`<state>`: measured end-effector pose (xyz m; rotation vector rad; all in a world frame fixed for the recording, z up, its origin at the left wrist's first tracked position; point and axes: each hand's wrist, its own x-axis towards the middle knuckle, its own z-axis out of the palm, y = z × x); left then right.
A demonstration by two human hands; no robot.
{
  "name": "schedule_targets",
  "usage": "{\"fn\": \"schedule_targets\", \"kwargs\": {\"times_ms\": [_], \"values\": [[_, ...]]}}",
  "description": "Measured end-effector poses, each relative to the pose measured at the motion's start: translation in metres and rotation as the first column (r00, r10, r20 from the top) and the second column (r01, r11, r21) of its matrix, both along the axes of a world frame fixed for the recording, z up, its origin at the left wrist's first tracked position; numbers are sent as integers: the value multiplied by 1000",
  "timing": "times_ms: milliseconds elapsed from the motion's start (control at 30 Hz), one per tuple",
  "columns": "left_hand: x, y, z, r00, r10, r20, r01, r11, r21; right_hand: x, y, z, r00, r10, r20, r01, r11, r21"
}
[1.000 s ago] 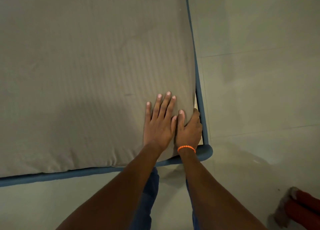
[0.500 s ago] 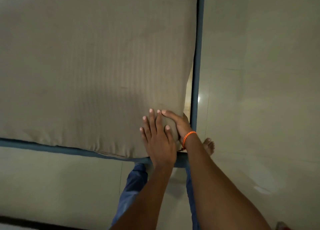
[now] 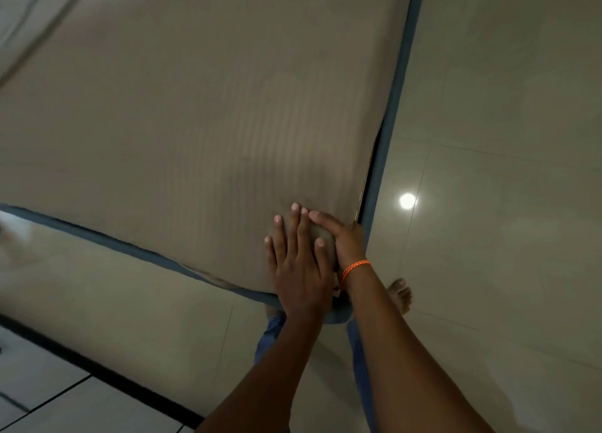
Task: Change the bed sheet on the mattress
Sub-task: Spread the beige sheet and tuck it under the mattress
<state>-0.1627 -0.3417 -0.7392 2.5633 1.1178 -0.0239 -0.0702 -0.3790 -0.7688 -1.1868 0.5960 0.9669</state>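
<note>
**Two hands at the near right corner of one sheeted mattress**

One floor (image 3: 488, 106) of large, glossy pale tiles fills the right and near parts of the view, with thin grout lines and one round bright light spot (image 3: 407, 201) reflected just right of the bed. At the near left, a dark band (image 3: 97, 372) crosses the floor, with white tiles beyond it.

One mattress (image 3: 195, 106) takes up the far left and centre. It is covered by one beige sheet (image 3: 260, 146) with fine woven stripes, lying smooth and flat. One blue bed frame (image 3: 395, 84), padded and rounded, runs along the right edge and the near edge, meeting at a rounded corner that is partly hidden by the arms.

Two bare forearms reach in from the near side. The left hand (image 3: 298, 269) lies flat on the sheet at the near right corner, fingers straight and slightly spread, pressing the fabric. The right hand (image 3: 343, 240), touching it on the right, curls over the corner with its fingertips down in the gap beside the frame; whether it pinches fabric there cannot be told. One orange braided wristband (image 3: 353, 268) circles the right wrist.

Two blue trouser legs (image 3: 270, 335) and one bare foot (image 3: 401, 294) show below the corner.
</note>
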Motion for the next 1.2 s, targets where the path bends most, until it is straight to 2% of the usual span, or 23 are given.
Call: {"fn": "schedule_targets", "kwargs": {"times_ms": [100, 233, 367, 433, 600, 633, 667, 700, 733, 767, 800, 833, 867, 967, 1000, 1033, 1067, 1100, 1133, 1167, 1200], "values": [[5, -16, 3, 999, -13, -37, 13, 1000, -18, 2, -15, 3, 1000, 11, 10, -11, 999, -34], [5, -17, -8, 997, -28, -73, 23, 997, -67, 4, -21, -4, 992, 107, 73, -97, 987, -131], [2, -16, -15, 996, -37, -80, 33, 998, -51, -20, -25, -6, 954, 209, 214, -107, 907, -408], [2, -16, -13, 997, -43, -61, 40, 998, -48, -35, -25, -11, 955, 191, 228, -62, 878, -474], [-14, 2, -4, 991, -79, 105, 94, 985, -147, -51, -6, 0, 986, 37, 161, 43, 885, -464], [-19, 4, -5, 993, -39, 115, 53, 991, -124, -55, -6, -1, 990, 25, 136, 44, 876, -481], [-24, 5, -6, 993, 69, 100, -60, 994, -93, -58, -6, 0, 995, 55, 82, -4, 855, -519], [-28, 6, -6, 963, 259, 77, -254, 964, -75, -60, -8, -4, 995, 102, 15, -75, 811, -580], [-30, 8, -6, 874, 483, 55, -479, 875, -75, -61, -11, -7, 989, 143, -48, -143, 777, -614], [-30, 12, -7, 742, 669, 42, -663, 742, -96, -59, -14, -10, 986, 144, -84, -166, 786, -595], [-31, 19, -8, 611, 791, 32, -782, 609, -130, -57, -15, -8, 988, 123, -92, -154, 831, -535], [-30, 27, -9, 522, 852, 35, -838, 520, -163, -54, -16, -7, 989, 103, -105, -141, 860, -490], [-32, 36, -11, 471, 881, 38, -861, 469, -196, -51, -15, -1, 986, 117, -121, -161, 865, -476], [-26, 59, -2, 366, 930, -41, -888, 336, -314, -43, -16, 15, 973, 186, -136, -228, 861, -455], [-22, 66, 2, 324, 942, -86, -897, 277, -346, -45, -12, 19, 975, 195, -105, -221, 830, -513], [-20, 71, 6, 296, 946, -129, -900, 231, -369, -50, -6, 25, 977, 215, -9, -170, 745, -646], [-17, 77, 9, 281, 945, -169, -892, 192, -409, -57, 1, 29, 949, 270, 165, -40, 620, -784], [-17, 82, 10, 260, 946, -195, -872, 143, -468, -63, 9, 35, 869, 366, 332, 106, 519, -848], [-20, 91, 12, 214, 954, -211, -838, 68, -541, -71, 23, 42, 757, 485, 438, 214, 449, -868], [-23, 101, 12, 136, 961, -241, -776, -48, -629, -78, 36, 46, 664, 586, 463, 254, 406, -878], [-30, 112, 13, 52, 954, -297, -671, -187, -717, -86, 52, 55, 612, 658, 439, 250, 366, -897]]}}
